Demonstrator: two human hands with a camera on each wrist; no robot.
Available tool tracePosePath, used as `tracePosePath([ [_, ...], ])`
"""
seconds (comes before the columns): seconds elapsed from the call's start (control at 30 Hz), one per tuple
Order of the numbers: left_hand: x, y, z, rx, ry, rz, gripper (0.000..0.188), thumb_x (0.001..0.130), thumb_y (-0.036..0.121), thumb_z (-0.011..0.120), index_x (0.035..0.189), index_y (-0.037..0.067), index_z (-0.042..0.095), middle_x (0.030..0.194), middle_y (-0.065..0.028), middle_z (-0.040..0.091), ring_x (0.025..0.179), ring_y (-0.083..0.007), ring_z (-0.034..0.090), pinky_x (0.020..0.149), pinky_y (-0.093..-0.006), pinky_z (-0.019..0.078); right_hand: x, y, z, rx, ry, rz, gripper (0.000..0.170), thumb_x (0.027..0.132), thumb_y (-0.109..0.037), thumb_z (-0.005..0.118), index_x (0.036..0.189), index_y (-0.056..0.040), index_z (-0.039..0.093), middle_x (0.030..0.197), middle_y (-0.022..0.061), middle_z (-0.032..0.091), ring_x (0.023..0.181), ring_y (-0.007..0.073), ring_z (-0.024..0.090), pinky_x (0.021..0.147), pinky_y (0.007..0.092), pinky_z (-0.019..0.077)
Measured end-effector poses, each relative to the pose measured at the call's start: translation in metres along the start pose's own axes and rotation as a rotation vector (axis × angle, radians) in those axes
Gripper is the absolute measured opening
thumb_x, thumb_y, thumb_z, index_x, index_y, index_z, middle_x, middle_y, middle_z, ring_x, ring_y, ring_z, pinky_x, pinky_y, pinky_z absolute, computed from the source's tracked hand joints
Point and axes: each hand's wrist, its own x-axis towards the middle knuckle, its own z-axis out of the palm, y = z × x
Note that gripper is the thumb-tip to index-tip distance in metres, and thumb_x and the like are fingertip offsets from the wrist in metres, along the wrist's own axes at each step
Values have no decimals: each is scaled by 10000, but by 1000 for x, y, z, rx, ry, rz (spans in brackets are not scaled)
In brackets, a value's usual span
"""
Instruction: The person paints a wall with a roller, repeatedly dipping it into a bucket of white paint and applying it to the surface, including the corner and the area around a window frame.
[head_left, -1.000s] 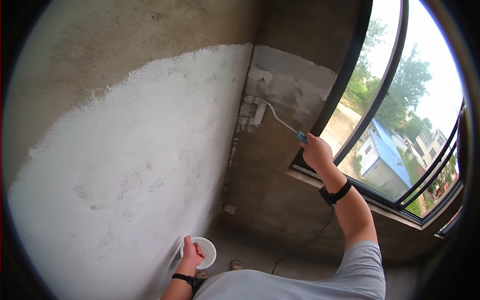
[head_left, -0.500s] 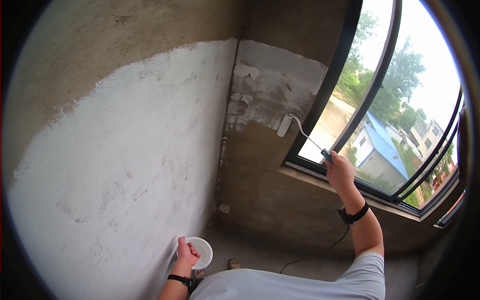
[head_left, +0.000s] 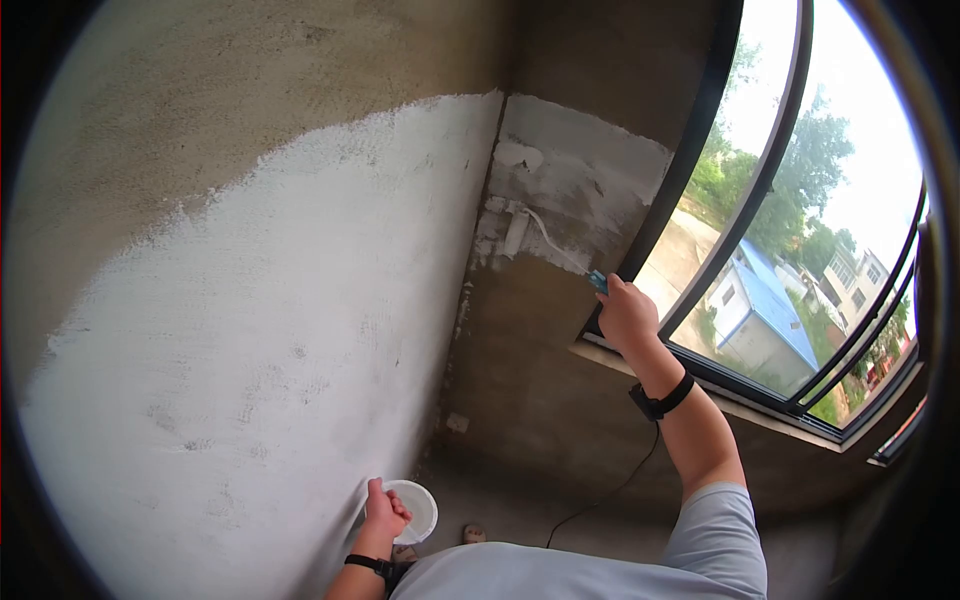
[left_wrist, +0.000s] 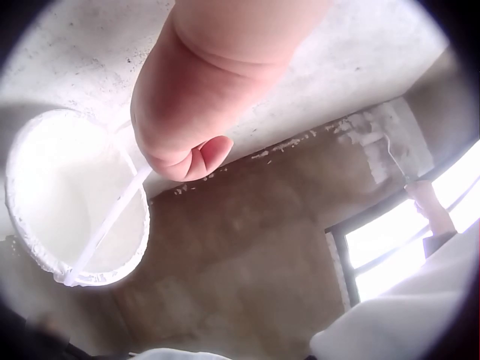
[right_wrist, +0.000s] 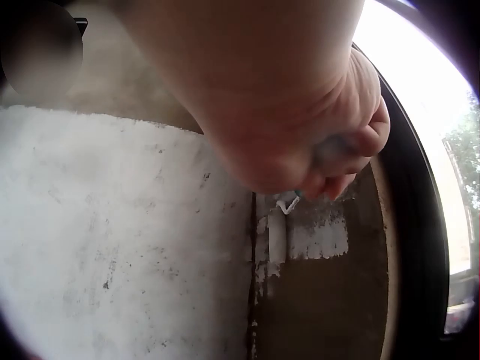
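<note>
My right hand (head_left: 630,318) grips the blue handle (head_left: 598,281) of a paint roller, its fingers curled round it. The white roller head (head_left: 517,232) lies against the dark wall close to the corner, beside white patches; the right wrist view also shows the roller head (right_wrist: 277,236) below the hand (right_wrist: 315,142). Down by the white wall, my left hand (head_left: 384,512) holds the handle (left_wrist: 112,221) of a white bucket (head_left: 425,512). In the left wrist view the bucket (left_wrist: 18,191) hangs beside the curled hand (left_wrist: 195,97), with white inside.
A large white-coated area (head_left: 270,300) covers the left wall under bare plaster (head_left: 160,90). The black window frame (head_left: 690,160) borders the dark wall on the right, a ledge beneath it. A wall socket (head_left: 457,423) sits low near the corner, and a dark cable (head_left: 610,492) hangs below the right wrist.
From near the window frame half a second ago, the roller has moved left to the corner. More white now covers the dark wall between corner and window. The left hand still holds the bucket.
</note>
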Motion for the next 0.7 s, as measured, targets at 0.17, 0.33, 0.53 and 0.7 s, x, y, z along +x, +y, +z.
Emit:
tracePosePath([
  [0.17,0,1,-6,-24,-30,-5,452,929,581,515,709,192,447,512,48,332,447,-129,310,544,-345,331,29,-49,1,-7,-23,-43,205,971,-223,593,1054,-36,591,959,196,697,928,412,694,791,496,548],
  [0.33,7,-2,-9,8,-32,-3,472,910,604,513,710,183,438,526,54,334,461,-120,307,560,-338,330,34,-55,0,-1,-68,-28,250,973,-243,596,1111,-34,594,1001,204,699,971,408,688,807,497,544],
  [0.53,3,1,-5,-16,-18,-15,422,925,547,534,719,189,451,512,44,328,453,-139,311,556,-362,336,16,-1,-1,-8,-45,-11,235,971,-243,607,1122,-65,593,974,188,692,966,402,675,791,501,533],
  [0.7,8,2,-1,12,0,-11,411,923,539,534,720,195,437,517,57,311,453,-126,304,538,-342,323,-20,45,-11,-21,4,59,225,965,-233,616,1126,-76,611,951,189,689,938,402,671,776,508,524],
])
